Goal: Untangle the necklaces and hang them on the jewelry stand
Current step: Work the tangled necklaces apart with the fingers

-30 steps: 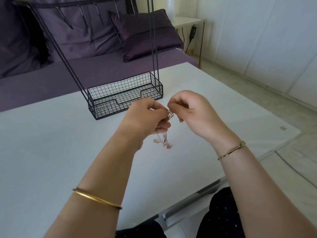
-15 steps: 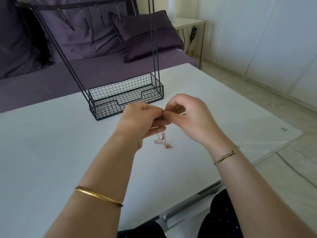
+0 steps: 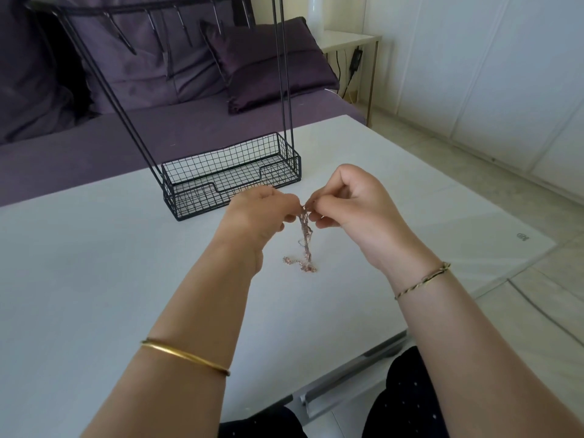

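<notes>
Picking at the knot is the step in hand. The necklaces (image 3: 305,238) are hanging as one thin pinkish tangle just in front of the jewelry stand (image 3: 297,169), on the person's side of its wire basket (image 3: 202,202). None is hanging on the stand's hooks (image 3: 124,39) yet. The left hand (image 3: 259,213) is pinching the top of the tangle with curled fingertips, and the right hand (image 3: 350,210) is doing the same from the other side, so each grip is closing on the chains and nothing else. The lower end of the tangle is lying in a small heap on the worktop (image 3: 94,279), nearer the person than the stand is. How many chains are in it I cannot tell.

The untangling is looking early, I judge, since the strands are running together along the whole hanging length. The next move is probably calling for one strand to be eased gently apart at the top. A hard pull is risking tighter knots in such fine links. Only after that is a lift to the hooks, above and behind the basket, making sense.

Against the picture half a second back, the two hands are standing slightly apart where the fingertips were meeting, and more of the tangle is showing between and below them.
</notes>
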`<state>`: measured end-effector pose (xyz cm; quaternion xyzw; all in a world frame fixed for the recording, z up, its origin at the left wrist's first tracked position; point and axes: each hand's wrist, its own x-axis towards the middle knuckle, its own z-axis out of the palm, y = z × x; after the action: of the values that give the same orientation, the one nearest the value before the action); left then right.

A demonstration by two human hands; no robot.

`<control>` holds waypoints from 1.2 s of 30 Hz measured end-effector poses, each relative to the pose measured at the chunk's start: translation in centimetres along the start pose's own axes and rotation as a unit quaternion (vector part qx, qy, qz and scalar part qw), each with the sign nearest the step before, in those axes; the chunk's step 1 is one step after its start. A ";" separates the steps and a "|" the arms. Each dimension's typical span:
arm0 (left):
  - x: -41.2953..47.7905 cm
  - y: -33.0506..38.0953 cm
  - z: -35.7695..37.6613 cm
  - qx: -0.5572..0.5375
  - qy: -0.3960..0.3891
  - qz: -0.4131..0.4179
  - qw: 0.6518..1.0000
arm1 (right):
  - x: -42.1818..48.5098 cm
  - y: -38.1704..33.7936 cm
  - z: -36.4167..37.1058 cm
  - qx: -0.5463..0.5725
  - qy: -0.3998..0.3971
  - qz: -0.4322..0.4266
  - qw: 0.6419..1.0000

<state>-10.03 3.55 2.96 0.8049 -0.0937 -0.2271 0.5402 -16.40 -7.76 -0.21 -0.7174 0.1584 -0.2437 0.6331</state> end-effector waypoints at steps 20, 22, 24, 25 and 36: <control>0.6 -0.6 0.0 -0.124 -0.072 -0.103 0.984 | 0.3 -0.5 -0.5 0.131 -0.024 0.098 0.986; 0.5 -0.6 0.0 -0.105 -0.106 -0.088 0.985 | 0.3 -0.6 -0.7 0.140 -0.015 0.091 0.986; 0.4 -0.6 0.1 -0.073 -0.125 -0.059 0.988 | 0.3 -0.6 -0.8 0.145 -0.010 0.086 0.986; 0.4 -0.7 0.1 -0.056 -0.129 -0.041 0.989 | 0.3 -0.6 -0.8 0.147 -0.011 0.083 0.986; 0.4 -0.8 0.2 -0.036 -0.081 0.061 0.994 | 0.4 -0.3 -1.3 0.064 -0.020 0.080 0.995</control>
<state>-9.78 3.55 2.08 0.7565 -0.1781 -0.2613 0.5724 -16.85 -9.00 0.23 -0.6649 0.1866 -0.1880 0.6984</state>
